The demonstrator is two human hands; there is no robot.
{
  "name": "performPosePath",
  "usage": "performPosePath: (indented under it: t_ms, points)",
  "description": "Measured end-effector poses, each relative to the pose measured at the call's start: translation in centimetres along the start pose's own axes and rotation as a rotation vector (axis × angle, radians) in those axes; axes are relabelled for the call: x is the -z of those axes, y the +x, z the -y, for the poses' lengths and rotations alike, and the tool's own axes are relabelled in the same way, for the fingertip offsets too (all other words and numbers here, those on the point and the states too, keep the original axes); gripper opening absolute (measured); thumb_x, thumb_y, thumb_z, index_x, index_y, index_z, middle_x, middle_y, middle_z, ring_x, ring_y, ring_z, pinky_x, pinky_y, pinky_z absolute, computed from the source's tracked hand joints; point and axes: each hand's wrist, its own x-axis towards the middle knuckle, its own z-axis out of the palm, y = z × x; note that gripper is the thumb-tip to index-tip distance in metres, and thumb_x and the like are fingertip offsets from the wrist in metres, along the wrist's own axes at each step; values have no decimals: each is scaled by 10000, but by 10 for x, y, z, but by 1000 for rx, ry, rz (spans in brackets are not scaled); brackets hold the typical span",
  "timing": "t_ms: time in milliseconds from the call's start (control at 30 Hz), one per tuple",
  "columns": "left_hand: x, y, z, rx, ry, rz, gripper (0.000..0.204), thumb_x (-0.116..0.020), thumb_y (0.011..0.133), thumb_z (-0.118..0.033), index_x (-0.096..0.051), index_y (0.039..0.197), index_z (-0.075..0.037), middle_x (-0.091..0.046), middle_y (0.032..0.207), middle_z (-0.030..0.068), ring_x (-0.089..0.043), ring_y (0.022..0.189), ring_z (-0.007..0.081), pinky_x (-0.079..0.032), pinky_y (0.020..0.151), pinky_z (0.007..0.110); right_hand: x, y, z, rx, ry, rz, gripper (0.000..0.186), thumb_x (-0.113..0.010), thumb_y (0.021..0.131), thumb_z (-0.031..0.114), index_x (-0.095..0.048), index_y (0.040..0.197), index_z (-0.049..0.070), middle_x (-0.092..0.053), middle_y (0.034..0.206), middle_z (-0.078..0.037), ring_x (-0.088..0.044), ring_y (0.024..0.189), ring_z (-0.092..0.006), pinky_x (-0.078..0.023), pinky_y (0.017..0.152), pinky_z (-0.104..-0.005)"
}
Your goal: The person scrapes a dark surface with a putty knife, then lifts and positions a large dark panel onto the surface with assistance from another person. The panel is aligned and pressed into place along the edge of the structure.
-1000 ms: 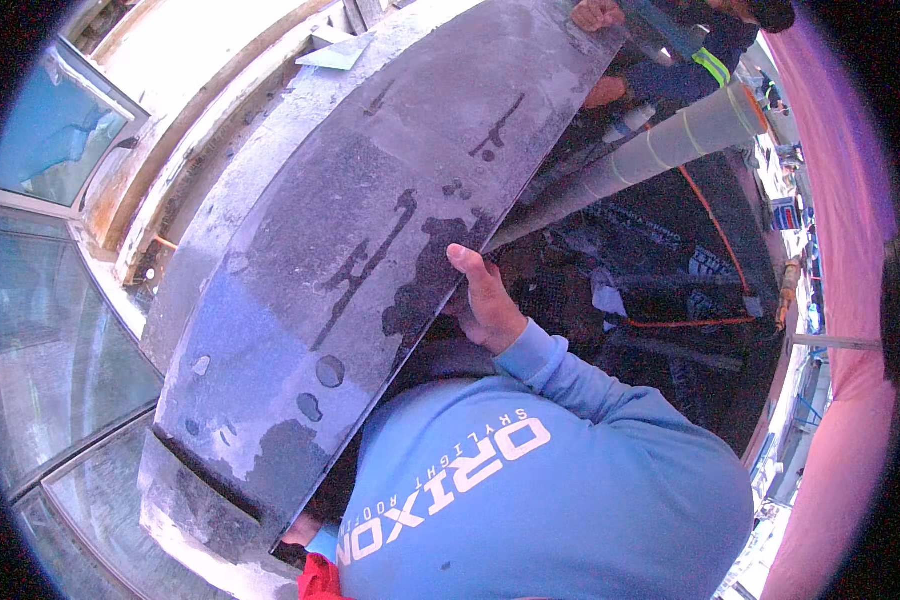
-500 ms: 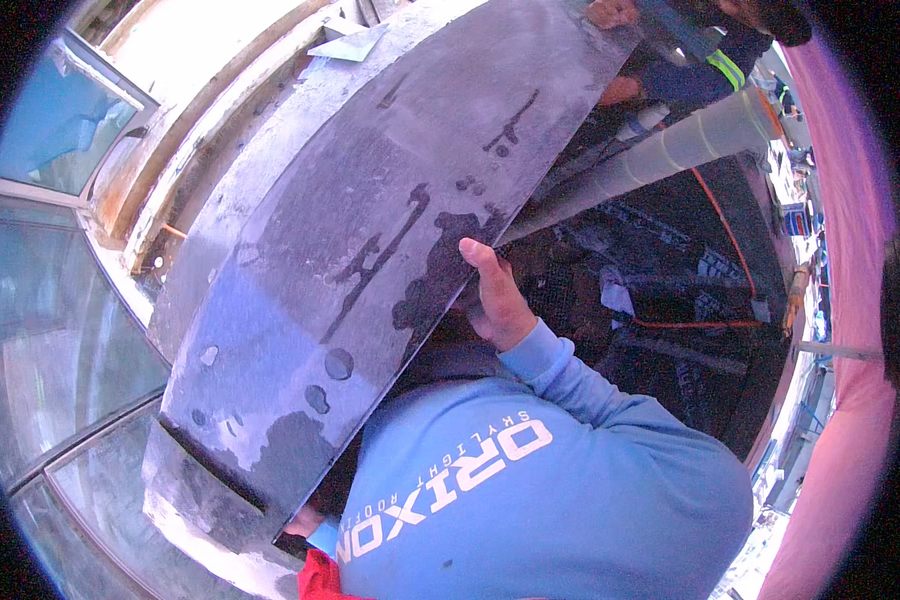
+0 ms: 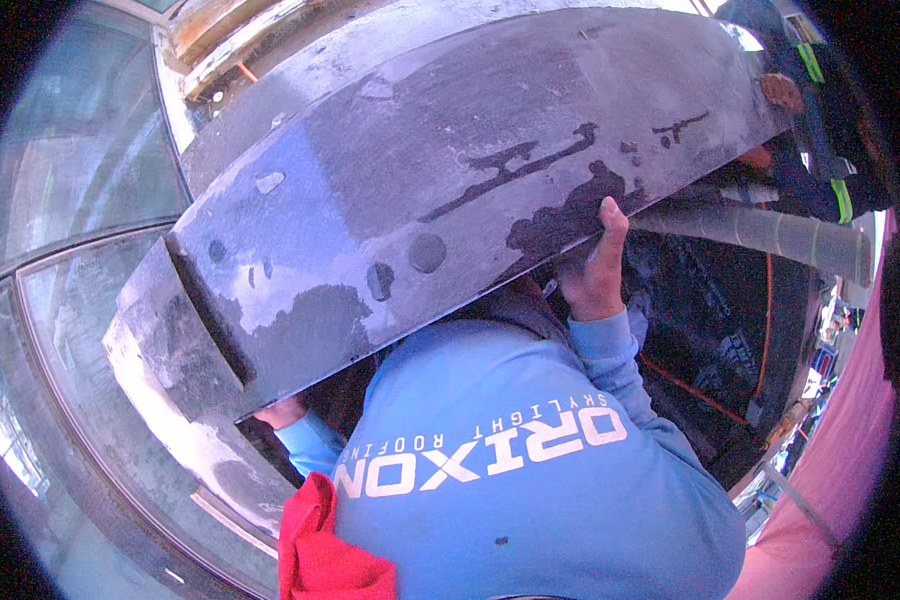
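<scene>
A long, dark grey slab-like panel (image 3: 430, 130), with damp-looking dark patches, stretches across the view from lower left to upper right. My right hand (image 3: 598, 265) grips its near edge, thumb up against the edge and fingers partly hidden beneath. At the near left corner, my left hand (image 3: 285, 412) is closed on the same edge, its fingers mostly out of sight under the panel. Both my arms are in blue sleeves. At the far right end, a co-worker's hand (image 3: 781, 92) lies on the panel, with another hand (image 3: 757, 157) under its edge.
Framed glass panes (image 3: 90, 150) stand on the left, beside a pale weathered ledge (image 3: 160, 350). To the right lie a dark recess with orange cord (image 3: 768, 320) and a long grey tube (image 3: 760, 235). Pink sheeting (image 3: 810, 480) hangs at far right. A red cloth (image 3: 320, 550) is at my front.
The panel now lies more level across the view, its far end and the co-worker lower and further right. Both my hands keep their grip. More of the red cloth shows.
</scene>
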Motion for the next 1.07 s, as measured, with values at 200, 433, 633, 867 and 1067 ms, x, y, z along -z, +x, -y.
performPosePath:
  t_ms: [200,433,633,867,1067]
  points:
    - [-16,4,-31,343,-676,-31,474,-728,851,-208,-584,1233,33,-604,1295,188,-599,1121,321,-481,980,465,-3,-3,0,45,-73,-27,393,-525,953,479,-585,1102,121,-640,1003,-64,-651,964,-294,-543,864,-480]
    - [-5,-8,-18,198,119,158,537,-668,891,-302,-543,1315,3,-586,1325,172,-567,1191,335,-423,1062,487,-6,-5,-7,100,-157,-46,417,-527,934,525,-590,1080,140,-631,1008,-88,-631,919,-297,-539,850,-518]
    - [-38,3,-28,232,-556,0,395,-546,966,-265,-583,1265,-10,-625,1264,164,-602,1137,325,-474,1002,464,-12,-6,-9,105,-270,-26,470,-516,911,563,-594,1145,163,-645,1118,-100,-631,1029,-338,-554,790,-569]
    - [-48,-20,-17,435,-462,-115,324,-620,872,-70,-631,1184,15,-666,1193,157,-630,1083,247,-507,924,399,-13,-6,-10,135,-353,9,530,-481,896,598,-536,1261,218,-602,1238,-109,-586,1138,-357,-540,770,-654]
    - [-60,-30,0,377,-1239,-180,350,-403,1013,-224,-555,1266,-35,-597,1286,146,-564,1204,306,-439,1079,451,-9,-1,-12,67,-308,78,630,-506,868,610,-500,1374,233,-532,1363,-87,-478,1260,-396,-456,891,-730]
